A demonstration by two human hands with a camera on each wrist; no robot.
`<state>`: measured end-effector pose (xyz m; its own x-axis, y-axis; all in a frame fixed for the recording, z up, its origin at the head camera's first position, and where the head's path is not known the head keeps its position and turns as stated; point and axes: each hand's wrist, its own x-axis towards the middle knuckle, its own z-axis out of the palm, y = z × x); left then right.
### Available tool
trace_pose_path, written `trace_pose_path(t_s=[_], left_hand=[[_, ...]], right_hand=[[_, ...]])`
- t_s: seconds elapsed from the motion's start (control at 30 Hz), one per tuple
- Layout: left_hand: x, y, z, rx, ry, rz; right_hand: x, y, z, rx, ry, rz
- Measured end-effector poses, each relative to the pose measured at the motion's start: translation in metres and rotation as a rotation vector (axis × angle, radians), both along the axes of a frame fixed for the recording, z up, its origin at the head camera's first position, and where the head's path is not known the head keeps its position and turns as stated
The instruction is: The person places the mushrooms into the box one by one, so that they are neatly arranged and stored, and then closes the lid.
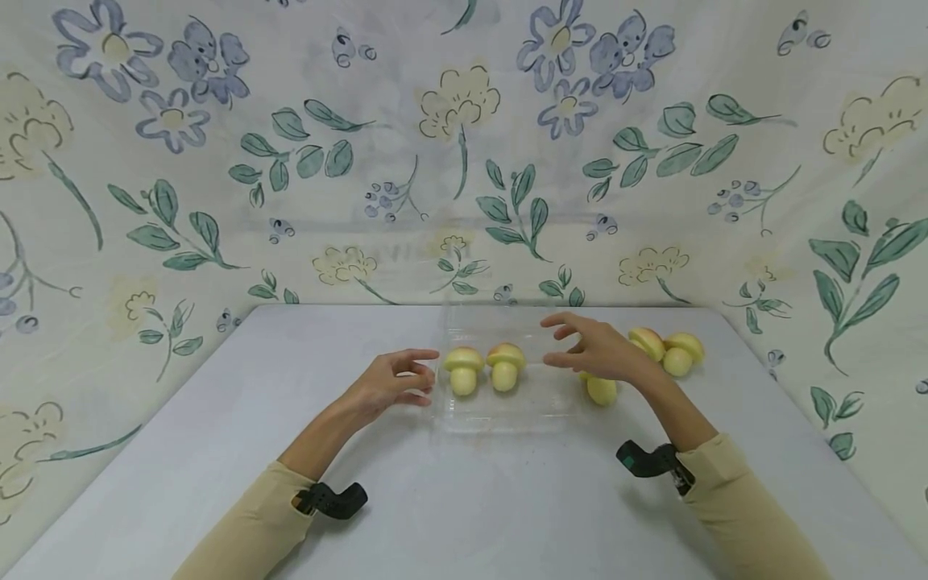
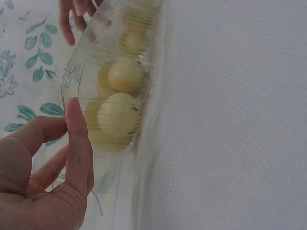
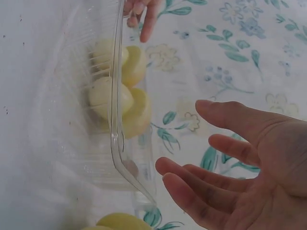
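Flowered cloth (image 1: pixel 406 185) hangs behind the white table (image 1: pixel 464 507), just past its far edge. On my head feed, a clear container (image 1: pixel 500 423) sits near the middle of the table's far edge, with 2 yellow mushroom-shaped pieces (image 1: pixel 505 376) side by side in its left half, stems toward the table's near edge. I have the left hand (image 1: pixel 391 383) just beside the container's left wall, fingers loosely extended and gripping nothing. The right hand (image 1: pixel 602 350) is by its right side, fingers apart and likewise free. Toward the table's far right corner lie 3 loose pieces (image 1: pixel 680 358), 1 close to the container and 2 farther off.

My left wrist feed shows the left fingertips at the container's clear corner; I can't tell whether they touch it. Rounded stems show through the ribbed plastic.

On my right wrist feed, the right fingers are slightly bent and apart from the container's rim, with 2 pieces visible inside. Another yellow piece is cut off at the bottom of that view.
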<state>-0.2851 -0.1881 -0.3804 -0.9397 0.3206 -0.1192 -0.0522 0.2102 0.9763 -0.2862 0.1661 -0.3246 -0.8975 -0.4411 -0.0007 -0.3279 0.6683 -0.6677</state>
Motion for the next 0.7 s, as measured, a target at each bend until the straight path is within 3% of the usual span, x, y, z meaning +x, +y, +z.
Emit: trace_pose_path(t_s=[0.2, 0.7], left_hand=[[-0.001, 0.001, -0.001, -0.008, -0.006, 0.001], [-0.001, 0.001, -0.002, -0.008, -0.007, 0.004]], right_hand=[[0.003, 0.010, -0.001, 0.020, 0.054, 0.005], [0.010, 0.031, -0.003, 0.028, 0.050, -0.001]])
